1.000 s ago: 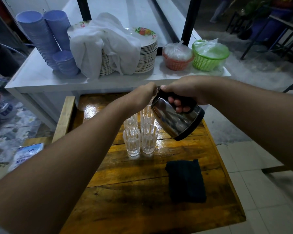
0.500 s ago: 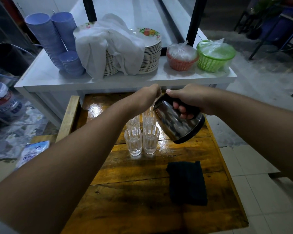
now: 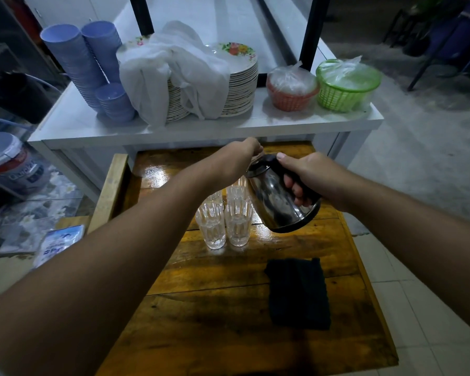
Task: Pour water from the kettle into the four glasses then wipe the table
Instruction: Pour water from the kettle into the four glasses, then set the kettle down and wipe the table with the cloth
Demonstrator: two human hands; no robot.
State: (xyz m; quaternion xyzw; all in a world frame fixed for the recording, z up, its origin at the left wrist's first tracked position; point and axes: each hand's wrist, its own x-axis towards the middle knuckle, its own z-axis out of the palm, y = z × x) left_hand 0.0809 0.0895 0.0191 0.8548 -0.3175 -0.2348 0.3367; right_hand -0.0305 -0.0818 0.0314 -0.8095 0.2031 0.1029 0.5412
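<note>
A shiny steel kettle (image 3: 278, 204) with a black handle hangs tilted to the left above the wooden table (image 3: 228, 321). My right hand (image 3: 304, 172) grips its handle. My left hand (image 3: 236, 161) rests closed on the kettle's lid at the top. Below the spout stands a tight cluster of ribbed clear glasses (image 3: 224, 218); the two front ones hold some water, the back ones are partly hidden by my left arm and the kettle. A dark folded cloth (image 3: 299, 293) lies on the table near its right edge, closer to me.
Behind the table stands a white counter (image 3: 201, 128) with stacked blue bowls (image 3: 84, 66), plates under a white cloth (image 3: 187, 74), an orange basket (image 3: 292, 90) and a green basket (image 3: 346, 85). A bucket (image 3: 8, 161) and a plastic bag (image 3: 57, 244) sit at left. Tiled floor lies at right.
The kettle has swung less steeply tilted and risen slightly over the glasses. Both hands keep their hold; the view has shifted a little.
</note>
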